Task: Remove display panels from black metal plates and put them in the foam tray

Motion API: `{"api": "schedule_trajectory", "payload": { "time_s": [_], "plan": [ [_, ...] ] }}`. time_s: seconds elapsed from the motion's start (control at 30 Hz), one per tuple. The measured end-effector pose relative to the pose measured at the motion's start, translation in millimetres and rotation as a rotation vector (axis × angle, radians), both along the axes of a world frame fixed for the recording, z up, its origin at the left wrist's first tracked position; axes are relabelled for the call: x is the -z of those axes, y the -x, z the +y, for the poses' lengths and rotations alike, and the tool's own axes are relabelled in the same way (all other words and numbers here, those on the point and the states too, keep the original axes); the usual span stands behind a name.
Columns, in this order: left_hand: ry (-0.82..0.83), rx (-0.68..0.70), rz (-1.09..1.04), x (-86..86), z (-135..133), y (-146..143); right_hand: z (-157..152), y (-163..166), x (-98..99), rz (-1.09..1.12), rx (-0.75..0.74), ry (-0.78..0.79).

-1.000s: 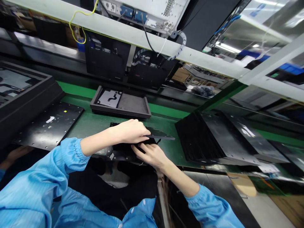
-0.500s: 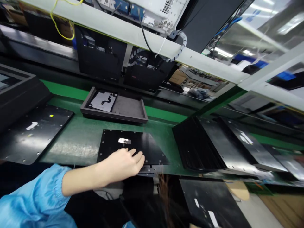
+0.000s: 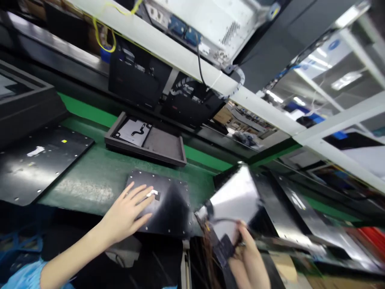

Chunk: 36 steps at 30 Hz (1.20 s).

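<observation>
My left hand [image 3: 130, 210] hovers at or lies on the near left part of a black flat panel [image 3: 171, 204], fingers spread. Beside its fingertips is a small pale label [image 3: 152, 193] on that panel. On the right, my right hand [image 3: 248, 255] pinches the lower edge of a silvery, shiny flat panel [image 3: 236, 196], held tilted above the bench edge. A dark cable and a black block hang at the panel's near end, blurred. Whether my left fingers press on the black panel I cannot tell.
A grey foam tray [image 3: 168, 144] holding a white-and-black panel stands behind on the green bench [image 3: 87, 176]. To the left lies another black plate [image 3: 48, 160]. Several black panels [image 3: 288, 212] lean in a row at right. A white shelf beam [image 3: 192, 60] crosses above.
My right hand has come into view with the silvery panel. My left hand has moved left, its fingers now spread. The black panel has turned slightly, and the view has tilted.
</observation>
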<state>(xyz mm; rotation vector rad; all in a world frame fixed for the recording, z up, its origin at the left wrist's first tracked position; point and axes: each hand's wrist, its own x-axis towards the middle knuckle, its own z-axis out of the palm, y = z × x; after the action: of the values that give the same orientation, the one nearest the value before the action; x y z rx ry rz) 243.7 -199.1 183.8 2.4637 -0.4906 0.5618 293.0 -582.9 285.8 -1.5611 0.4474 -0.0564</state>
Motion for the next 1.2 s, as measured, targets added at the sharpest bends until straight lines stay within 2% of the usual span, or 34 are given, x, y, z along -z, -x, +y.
{"api": "schedule_trajectory", "payload": {
  "time_s": [0.07,0.13,0.2,0.27,0.37,0.43,0.5,0.57,0.67,0.73,0.87,0.97,1.07,1.2],
  "plan": [
    [0.210,-0.096,0.109,19.8,20,3,34,-54,7.1,0.088,-0.060,-0.104],
    [0.486,-0.199,0.179,40.4,33,5,67,-114,4.2,0.143,-0.166,-0.129],
    [0.755,-0.274,0.180,56.6,40,5,95,-175,-6.5,0.106,-0.268,-0.044],
    [0.942,-0.291,0.155,65.4,42,2,114,-230,-21.4,0.027,-0.321,0.063],
    [1.027,-0.230,0.188,65.9,42,-2,131,-291,-45.5,-0.099,-0.393,0.251],
    [1.027,-0.198,0.227,62.6,43,-3,139,-312,-60.2,-0.183,-0.403,0.346],
    [1.031,-0.187,0.256,60.5,44,-3,146,-317,-72.5,-0.270,-0.410,0.361],
    [1.040,-0.195,0.265,60.7,45,-2,152,-308,-81.6,-0.372,-0.448,0.317],
    [1.036,-0.212,0.278,63.3,45,-1,154,-273,-87.7,-0.500,-0.552,0.230],
    [1.025,-0.218,0.295,64.1,43,0,152,-242,-85.2,-0.534,-0.626,0.276],
    [1.009,-0.250,0.341,62.0,40,3,153,-187,-59.7,-0.550,-0.790,0.662],
    [0.984,-0.282,0.364,60.8,40,4,171,-174,-27.5,-0.597,-0.866,1.017],
    [0.950,-0.305,0.359,60.6,41,4,194,-192,-1.6,-0.613,-0.882,1.320],
    [0.933,-0.317,0.356,60.2,41,4,203,-234,6.8,-0.461,-0.856,1.436]
  ]
}}
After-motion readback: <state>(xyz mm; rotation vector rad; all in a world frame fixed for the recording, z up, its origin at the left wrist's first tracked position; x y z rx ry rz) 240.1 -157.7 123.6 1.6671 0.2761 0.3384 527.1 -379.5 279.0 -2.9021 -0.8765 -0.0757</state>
